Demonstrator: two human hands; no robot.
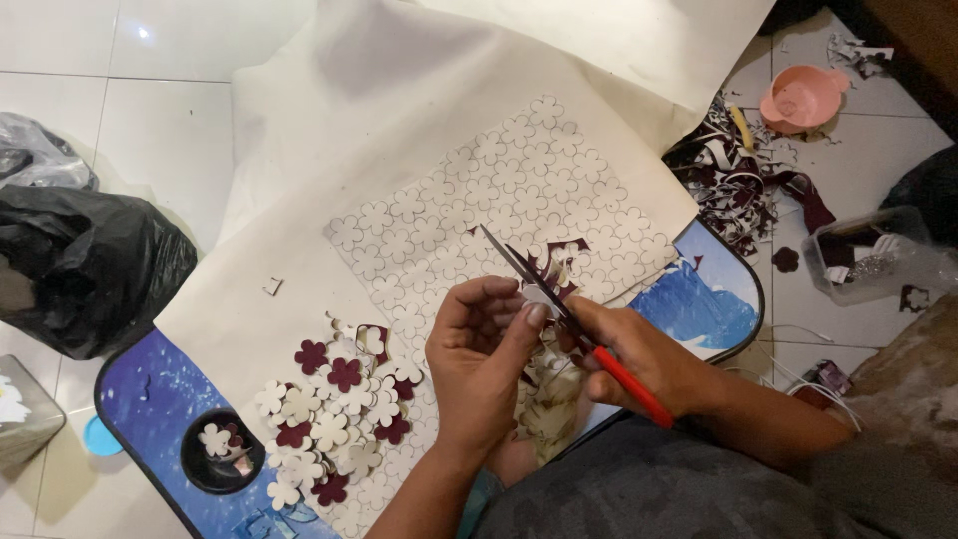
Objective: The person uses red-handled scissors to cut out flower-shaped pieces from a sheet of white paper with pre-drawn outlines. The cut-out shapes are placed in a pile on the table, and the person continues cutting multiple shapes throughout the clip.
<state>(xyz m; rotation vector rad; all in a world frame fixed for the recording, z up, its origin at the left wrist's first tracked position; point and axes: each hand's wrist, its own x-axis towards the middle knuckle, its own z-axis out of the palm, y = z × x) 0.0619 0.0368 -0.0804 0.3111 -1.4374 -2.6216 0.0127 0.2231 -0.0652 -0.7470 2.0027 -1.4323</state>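
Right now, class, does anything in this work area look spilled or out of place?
Yes. Dark maroon and white paper scraps lie scattered on the white floor tiles beside the pink bowl, not in it. One small cut piece also lies alone on the cream cloth, apart from the flower pile.

The person's two hands, the left hand (479,364) and the right hand (639,354), are bare, with no rings or gloves. Both arms are bare too, with no sleeves showing. Grey clothes (649,489) cover the lap.
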